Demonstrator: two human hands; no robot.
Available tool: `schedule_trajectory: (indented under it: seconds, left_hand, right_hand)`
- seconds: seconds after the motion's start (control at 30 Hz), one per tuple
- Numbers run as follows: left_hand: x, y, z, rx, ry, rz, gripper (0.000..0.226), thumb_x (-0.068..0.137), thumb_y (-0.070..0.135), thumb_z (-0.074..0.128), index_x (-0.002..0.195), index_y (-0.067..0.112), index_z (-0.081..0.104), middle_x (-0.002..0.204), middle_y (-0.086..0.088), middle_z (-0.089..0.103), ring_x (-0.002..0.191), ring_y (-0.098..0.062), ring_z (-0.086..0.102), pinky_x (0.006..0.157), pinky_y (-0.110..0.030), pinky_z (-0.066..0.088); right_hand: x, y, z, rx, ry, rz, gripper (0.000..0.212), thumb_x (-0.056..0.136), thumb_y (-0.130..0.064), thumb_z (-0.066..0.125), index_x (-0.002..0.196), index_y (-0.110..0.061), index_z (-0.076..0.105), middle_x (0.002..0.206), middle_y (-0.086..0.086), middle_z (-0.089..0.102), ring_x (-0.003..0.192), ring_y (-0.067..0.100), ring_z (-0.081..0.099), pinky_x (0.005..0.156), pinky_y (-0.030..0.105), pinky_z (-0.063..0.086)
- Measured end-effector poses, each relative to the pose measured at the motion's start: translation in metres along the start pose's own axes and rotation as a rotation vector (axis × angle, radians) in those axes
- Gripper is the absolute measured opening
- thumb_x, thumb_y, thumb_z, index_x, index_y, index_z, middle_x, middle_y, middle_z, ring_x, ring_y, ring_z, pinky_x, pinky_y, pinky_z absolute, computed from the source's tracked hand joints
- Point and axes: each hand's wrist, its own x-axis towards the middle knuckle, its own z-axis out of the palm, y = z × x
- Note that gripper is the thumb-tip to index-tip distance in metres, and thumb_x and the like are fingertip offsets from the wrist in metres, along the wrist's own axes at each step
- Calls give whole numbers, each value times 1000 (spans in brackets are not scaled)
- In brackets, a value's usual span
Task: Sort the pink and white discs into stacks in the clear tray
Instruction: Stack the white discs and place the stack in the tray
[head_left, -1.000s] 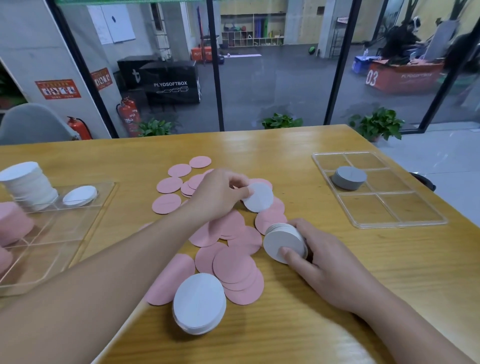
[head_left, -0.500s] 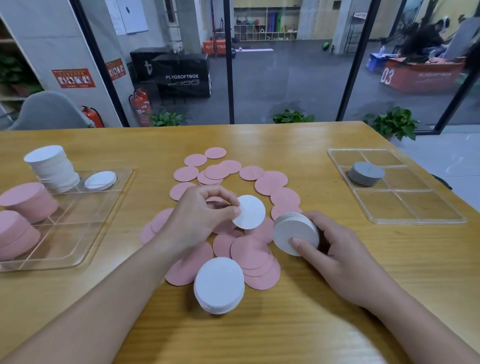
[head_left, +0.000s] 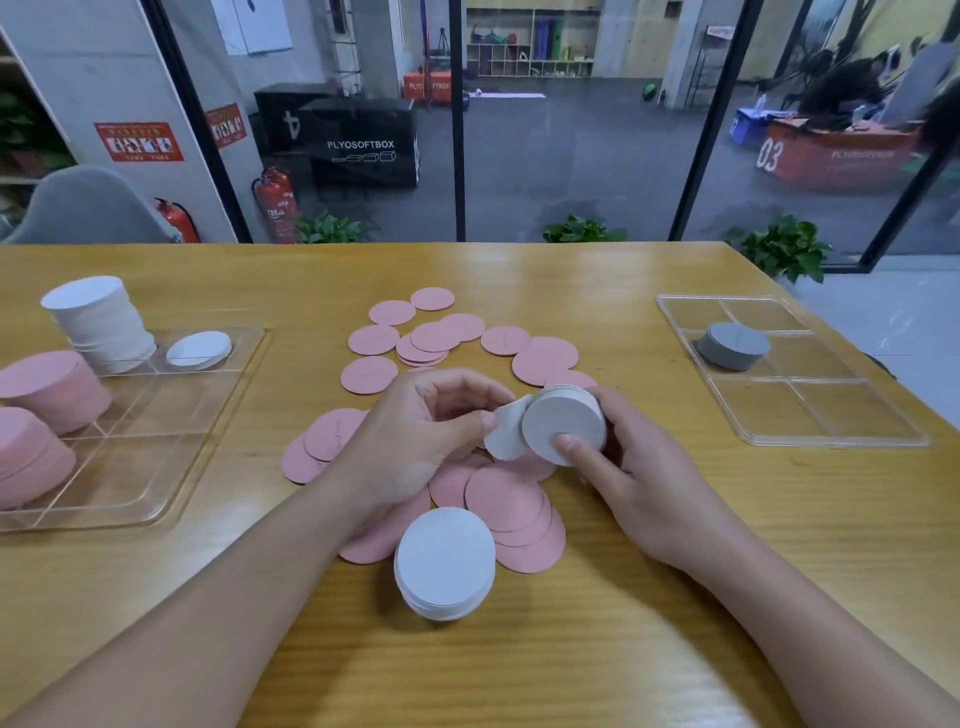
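Note:
My left hand (head_left: 423, 434) pinches a single white disc (head_left: 503, 432) and holds it against the small white stack (head_left: 563, 422) that my right hand (head_left: 631, 467) grips on edge above the table. Loose pink discs (head_left: 501, 501) lie scattered under and beyond both hands. A second white stack (head_left: 444, 562) stands on the table close to me. The clear tray (head_left: 156, 452) at the left holds a tall white stack (head_left: 98, 322), a low white stack (head_left: 199, 349) and two pink stacks (head_left: 52, 387).
Another clear tray (head_left: 810, 410) at the right holds a grey stack (head_left: 732, 344). The wooden table (head_left: 727, 571) ends at a glass wall with plants behind it. A grey chair (head_left: 83, 208) stands at the far left.
My left hand picked a white disc off the pile and carried it right to the stack in my right hand, which lifted slightly toward it.

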Motion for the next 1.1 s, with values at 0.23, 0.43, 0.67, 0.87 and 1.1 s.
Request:
schedule_trajectory:
  seconds: [0.23,0.43,0.67,0.87,1.1]
  left_hand:
    - [3,-8,-3,42,-1,30,19,108,-4,62,115,7,77,116,-17,79,111,-40,73,89,-43,61]
    - [8,-8,1,48,-50,42,22,110,-5,57,117,4,75,117,-16,79,116,-41,73,99,-52,61]
    - [5,-8,-14,339,-41,111,40,101,-2,66,120,29,82,93,10,61,83,-10,57,75,-29,50]
    - [5,-14,-3,480,-77,116,15,101,27,79,108,40,75,83,-2,64,71,-9,52,68,-36,48]
    - [5,0,-10,406,-43,110,3,100,25,82,102,25,79,70,3,50,66,-15,44,69,-37,40]
  right_hand:
    - [11,8,3,-16,-45,-6,21,110,-28,63,130,-35,58,112,-13,69,99,15,66,83,33,53]
    - [17,13,6,-94,-100,-84,29,108,-29,67,136,-35,61,121,-16,69,109,14,65,89,32,53]
    - [19,13,12,-190,-77,-110,14,106,-35,68,118,-38,61,102,-18,67,94,11,64,81,41,54]
    - [19,9,22,-292,-127,-110,31,109,-37,60,138,-42,50,115,-26,65,106,1,62,83,26,51]
    - [19,-11,12,-184,112,-139,26,105,-32,68,131,-30,66,112,-16,67,88,15,63,76,24,49]
